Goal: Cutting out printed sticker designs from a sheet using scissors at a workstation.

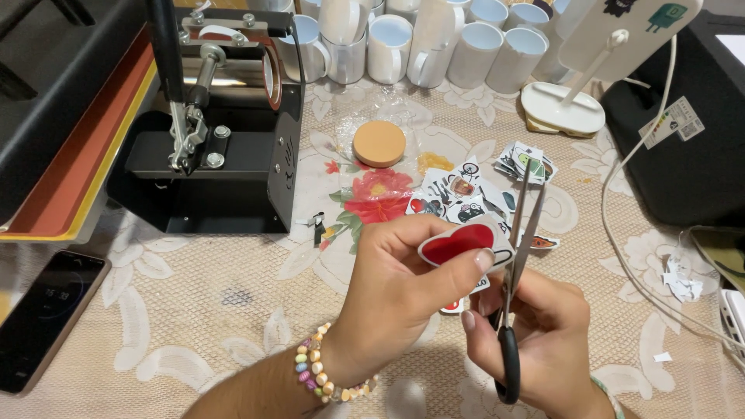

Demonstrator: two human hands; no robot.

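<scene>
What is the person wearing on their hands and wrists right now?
Both hands are bare, no gloves or sleeves showing. The left hand has a beaded bracelet of mixed pastel beads at the wrist. The right hand has a thin pale green band at its wrist.

The mug press (225,147) is sitting on the bench (194,310) at ten o'clock, the mugs (419,43) are standing at twelve, the phone (43,318) is lying at eight, and the cut stickers (466,194) are lying just beyond the hands, the round coaster (379,143) behind them.
</scene>
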